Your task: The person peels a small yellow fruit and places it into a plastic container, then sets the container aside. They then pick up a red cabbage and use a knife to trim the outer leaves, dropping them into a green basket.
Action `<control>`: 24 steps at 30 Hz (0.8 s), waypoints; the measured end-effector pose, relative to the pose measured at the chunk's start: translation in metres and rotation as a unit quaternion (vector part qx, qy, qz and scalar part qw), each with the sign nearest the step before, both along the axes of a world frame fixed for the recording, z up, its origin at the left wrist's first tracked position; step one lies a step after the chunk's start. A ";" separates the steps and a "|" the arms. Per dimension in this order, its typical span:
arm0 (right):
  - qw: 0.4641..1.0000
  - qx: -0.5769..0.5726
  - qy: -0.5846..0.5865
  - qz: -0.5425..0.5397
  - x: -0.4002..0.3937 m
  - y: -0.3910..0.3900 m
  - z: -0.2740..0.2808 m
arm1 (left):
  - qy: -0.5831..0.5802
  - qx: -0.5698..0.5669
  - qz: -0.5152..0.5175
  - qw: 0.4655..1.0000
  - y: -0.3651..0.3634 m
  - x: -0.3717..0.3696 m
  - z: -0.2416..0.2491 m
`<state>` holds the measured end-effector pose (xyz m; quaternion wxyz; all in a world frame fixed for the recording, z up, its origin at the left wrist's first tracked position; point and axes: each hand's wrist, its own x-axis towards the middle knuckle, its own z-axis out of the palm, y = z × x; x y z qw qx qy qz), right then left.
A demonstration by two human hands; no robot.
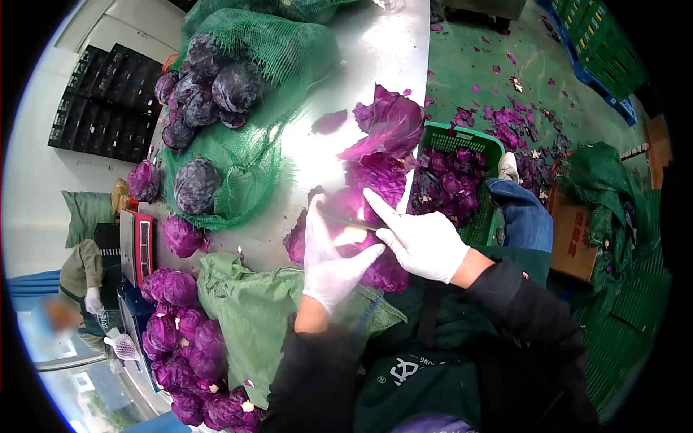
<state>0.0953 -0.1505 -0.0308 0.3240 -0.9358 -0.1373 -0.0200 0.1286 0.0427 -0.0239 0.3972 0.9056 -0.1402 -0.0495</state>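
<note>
My left hand [330, 263], in a white glove, is spread around the near side of a red cabbage [349, 206], thumb and fingers apart. My right hand [427, 245], also gloved, is closed at the cabbage's right side on a knife, whose dark blade [346, 219] crosses the cabbage. A pale patch shows below the blade. Loose purple leaves [390, 133] lie just beyond on the metal table [390, 50]. Another cabbage [385, 273] is partly hidden beneath my hands.
Green netting [245, 162] with cabbages is at the upper left; trimmed cabbages [173, 289] and a green sack [242, 303] are at the lower left. A green crate [491, 144] of leaves stands right of the table. A co-worker's gloved hand [94, 300] is far left.
</note>
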 end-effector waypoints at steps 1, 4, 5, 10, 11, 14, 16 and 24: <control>1.000 0.001 0.002 0.010 0.003 -0.001 0.001 | 0.004 -0.006 -0.013 1.000 0.001 0.002 0.000; 0.999 -0.040 -0.022 0.024 0.012 -0.003 0.001 | 0.018 -0.023 -0.033 0.999 0.003 0.005 0.002; 0.997 -0.057 -0.041 0.028 0.016 -0.004 -0.003 | 0.024 -0.025 -0.028 0.999 0.001 0.005 0.004; 0.981 0.073 -0.115 -0.135 0.038 -0.003 -0.024 | -0.041 0.009 -0.032 0.999 -0.001 -0.007 0.003; 0.982 0.050 -0.011 -0.183 0.042 -0.007 -0.024 | -0.028 0.000 -0.026 0.999 -0.002 -0.012 0.006; 0.993 -0.021 -0.033 -0.107 0.062 -0.027 -0.054 | -0.024 -0.014 -0.039 0.999 0.011 -0.016 0.002; 0.985 0.064 -0.060 -0.151 0.073 -0.037 -0.052 | -0.025 -0.028 -0.046 0.998 0.020 -0.017 -0.004; 0.996 0.047 0.068 -0.037 0.018 0.011 0.032 | -0.028 -0.029 -0.050 0.998 0.020 -0.015 -0.007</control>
